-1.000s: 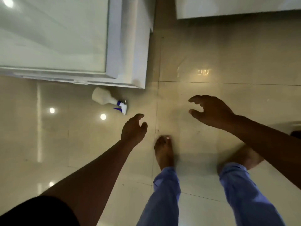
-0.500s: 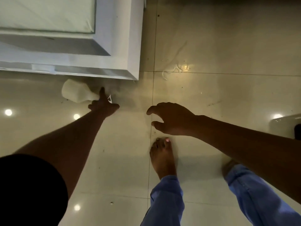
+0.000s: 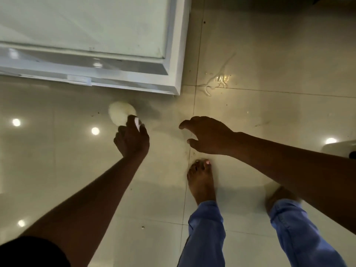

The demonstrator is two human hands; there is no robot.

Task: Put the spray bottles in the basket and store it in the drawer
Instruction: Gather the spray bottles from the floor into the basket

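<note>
Presently, item one: left hand (image 3: 132,139), grip curled tight round the neck and trigger head of the spray bottle (image 3: 121,113); a white sliver of the trigger shows between the fingers. Item two: the spray bottle itself, white plastic, pale rounded body pointing away from the hand toward the far side, just off or barely on the floor (image 3: 57,151) — which of the two cannot be told — and near the front edge of the white cabinet (image 3: 174,54). Handling, as a judgement: light, stiff-walled, smooth and somewhat slippery on the body; fill level not visible, so weight uncertain; not fragile. The neck below the trigger head is the best purchase, being narrow with a shoulder to stop it sliding, and that is where the hand has it. Item three: left arm, stretched long and nearly straight, forward and down, wrist in line with the forearm. Item four: right hand (image 3: 208,137), holding nothing, fingers spread and loosely hooked, thumb apart, hovering above the floor to the right of the bottle and well apart from it, forearm coming in from the right. Item five: two bare feet and blue trouser legs at the near side. Basket and drawer: not in view.
</note>
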